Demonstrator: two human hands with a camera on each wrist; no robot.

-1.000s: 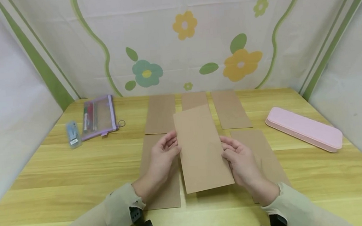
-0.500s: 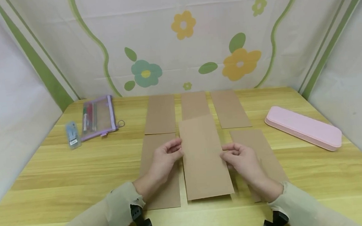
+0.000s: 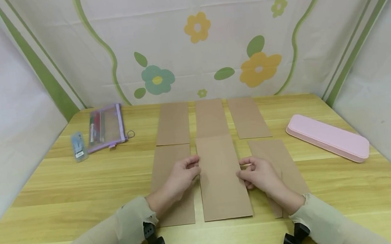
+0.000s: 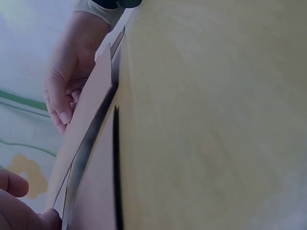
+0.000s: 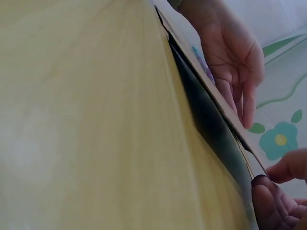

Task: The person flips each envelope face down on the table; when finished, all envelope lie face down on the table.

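My left hand (image 3: 180,176) pinches the left edge of a brown kraft paper sheet (image 3: 222,177) at the front middle of the table. On the opposite edge, my right hand (image 3: 264,176) pinches it between thumb and fingers. The sheet lies nearly flat, with a dark gap under its near edge in the right wrist view. Its far end meets or overlaps another brown sheet (image 3: 210,117) behind it. Similar sheets lie on either side: a left one (image 3: 168,166) under my left forearm and a right one (image 3: 290,168) partly hidden by my right hand.
Two more brown sheets lie at the back, a left one (image 3: 172,123) and a right one (image 3: 249,117). A purple-edged zip pouch (image 3: 108,129) with pens and a small clear blue case (image 3: 79,146) stay at the left. At the right lies a pink pencil case (image 3: 327,136).
Both hands have lowered the brown sheet and drawn it slightly toward me. It was tilted over the back middle sheet and now lies straight and nearly flat in the front row.
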